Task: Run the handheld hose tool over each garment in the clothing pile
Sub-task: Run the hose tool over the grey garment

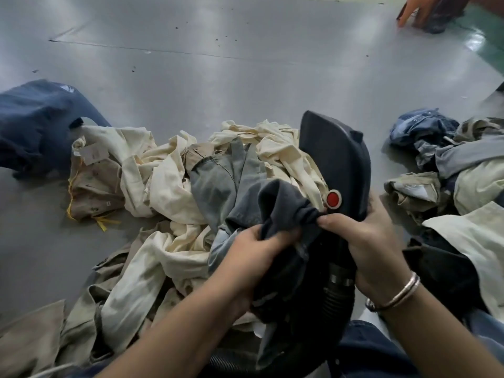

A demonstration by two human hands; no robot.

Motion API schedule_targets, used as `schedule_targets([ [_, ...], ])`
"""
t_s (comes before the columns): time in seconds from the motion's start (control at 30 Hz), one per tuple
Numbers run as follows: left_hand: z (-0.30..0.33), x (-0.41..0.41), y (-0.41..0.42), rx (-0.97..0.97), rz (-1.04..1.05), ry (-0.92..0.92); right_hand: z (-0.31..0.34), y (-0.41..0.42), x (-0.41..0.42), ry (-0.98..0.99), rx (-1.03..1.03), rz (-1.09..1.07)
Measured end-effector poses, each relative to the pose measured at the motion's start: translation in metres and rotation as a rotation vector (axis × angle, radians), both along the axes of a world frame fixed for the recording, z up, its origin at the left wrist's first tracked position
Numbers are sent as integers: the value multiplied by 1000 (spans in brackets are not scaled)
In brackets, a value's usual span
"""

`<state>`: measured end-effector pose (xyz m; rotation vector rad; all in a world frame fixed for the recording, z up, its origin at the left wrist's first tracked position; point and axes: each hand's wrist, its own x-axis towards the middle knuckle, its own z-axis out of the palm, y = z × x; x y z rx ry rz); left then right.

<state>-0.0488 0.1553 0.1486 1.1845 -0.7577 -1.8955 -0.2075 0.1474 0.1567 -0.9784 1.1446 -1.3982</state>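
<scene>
Bare grey floor (218, 77) open ahead; heaped cream and khaki garment pile (152, 175) blocks centre, mixed denim-and-khaki clothes heap (450, 165) blocks right, crumpled navy-blue cloth bundle (35, 126) blocks left.

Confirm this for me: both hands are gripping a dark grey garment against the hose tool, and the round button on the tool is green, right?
Not quite. The head view shows the button is red, not green. The rest holds: the left hand and right hand both grip the dark grey garment against the hose tool.
</scene>
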Motion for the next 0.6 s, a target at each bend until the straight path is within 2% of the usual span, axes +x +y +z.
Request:
schedule_targets([
  [0.07,-1,3,-5,62,38,58,-1,-2,-1,-2,22,25],
  [0.17,7,9,-11,112,-50,159,-8,-8,-5,15,90,12],
  [0.27,7,11,-13,159,-62,143,-20,-9,-2,53,124,38],
  [0.37,0,12,-16,298,47,97,-22,-6,-1,210,141,83],
  [0.47,-4,23,-25,419,173,95,-5,3,-16,431,40,145],
  [0.6,-1,41,-41,459,251,114,24,25,-43,539,-31,393],
])
